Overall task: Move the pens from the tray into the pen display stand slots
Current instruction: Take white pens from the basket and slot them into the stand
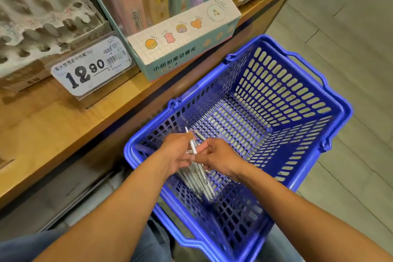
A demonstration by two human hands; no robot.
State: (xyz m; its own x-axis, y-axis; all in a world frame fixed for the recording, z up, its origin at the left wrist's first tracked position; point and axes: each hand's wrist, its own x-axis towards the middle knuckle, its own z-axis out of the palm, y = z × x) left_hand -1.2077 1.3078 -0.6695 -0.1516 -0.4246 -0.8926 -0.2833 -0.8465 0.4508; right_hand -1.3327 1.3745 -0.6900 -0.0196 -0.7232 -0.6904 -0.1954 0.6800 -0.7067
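Gripping a bundle of slim white plastic pens (198,168) w/ both hands, left hand (177,153) & right hand (219,158), lower centre over blue plastic basket (297,100); light, stiff, prob. slippery, best held mid-barrel.

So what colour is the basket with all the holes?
Blue, seen clearly in the head view: the basket.

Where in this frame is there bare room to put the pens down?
Free: the basket floor beyond both hands, out to its far wall, and the wooden shelf left of the price tag. Crowded: the shelf's back, filled by the pen stand and eraser box, and the near basket corner where the left hand and right hand hold the pens.
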